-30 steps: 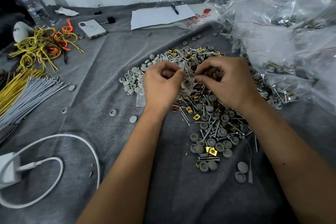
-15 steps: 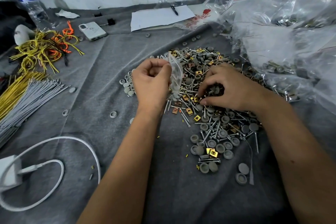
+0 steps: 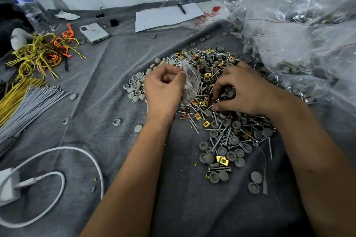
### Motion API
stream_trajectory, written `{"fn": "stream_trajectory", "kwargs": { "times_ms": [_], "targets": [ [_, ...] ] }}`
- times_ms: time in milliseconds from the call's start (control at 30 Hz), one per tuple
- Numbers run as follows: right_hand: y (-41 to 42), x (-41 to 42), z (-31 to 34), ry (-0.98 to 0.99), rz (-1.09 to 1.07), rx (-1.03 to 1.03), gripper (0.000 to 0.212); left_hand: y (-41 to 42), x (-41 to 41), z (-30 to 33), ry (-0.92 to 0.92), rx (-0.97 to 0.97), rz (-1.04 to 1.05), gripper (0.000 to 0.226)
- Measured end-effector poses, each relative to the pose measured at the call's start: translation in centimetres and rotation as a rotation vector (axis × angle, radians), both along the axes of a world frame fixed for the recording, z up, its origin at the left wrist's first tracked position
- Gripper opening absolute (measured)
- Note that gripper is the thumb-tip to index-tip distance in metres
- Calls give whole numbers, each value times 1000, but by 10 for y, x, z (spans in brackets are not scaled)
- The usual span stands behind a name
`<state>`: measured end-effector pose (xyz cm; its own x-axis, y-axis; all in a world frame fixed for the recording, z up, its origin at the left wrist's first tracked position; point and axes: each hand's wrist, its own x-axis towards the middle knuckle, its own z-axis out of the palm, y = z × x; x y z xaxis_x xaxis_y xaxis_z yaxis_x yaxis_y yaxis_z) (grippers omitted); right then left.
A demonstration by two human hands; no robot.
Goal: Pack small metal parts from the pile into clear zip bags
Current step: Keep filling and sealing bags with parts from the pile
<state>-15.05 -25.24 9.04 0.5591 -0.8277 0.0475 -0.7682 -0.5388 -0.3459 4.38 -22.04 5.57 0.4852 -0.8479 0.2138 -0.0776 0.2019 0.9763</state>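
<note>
Over the grey cloth (image 3: 81,102), the left hand (image 3: 163,90) pinches a small clear bag (image 3: 189,82) holding grey bits. The right hand (image 3: 244,92) claws into the pile (image 3: 217,121) of screws, caps and brass clips, fingers curled round several. Crinkly filled bags (image 3: 300,44) heap beside; one phone (image 3: 94,32) lies behind.

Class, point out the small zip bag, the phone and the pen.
small zip bag (image 3: 189,82), head view, clear side panel.
phone (image 3: 94,32), head view, middle of its back.
pen (image 3: 181,8), head view, mid-barrel.
</note>
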Motion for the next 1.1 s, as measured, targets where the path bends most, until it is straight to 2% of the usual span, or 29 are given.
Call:
{"fn": "stream_trajectory", "kwargs": {
  "times_ms": [300,367,533,633,833,1100],
  "targets": [
    [1,4,-5,38,56,-12,17,0,-4,-2,-97,17,-8,10],
    [-1,5,-5,-39,57,-54,17,0,-3,-2,-100,16,-9,11],
    [-3,4,-6,-437,-14,-68,17,0,-4,-2,-99,21,-15,12],
    [1,10,-7,-585,-14,-135,18,-1,-5,-3,-137,17,-37,11],
    [5,20,-12,-550,82,-203,26,-1,-8,-4,-244,3,-68,15],
    [3,15,-9,-648,3,-189,23,0,-7,-2,-229,-8,-49,15]
  ]
}}
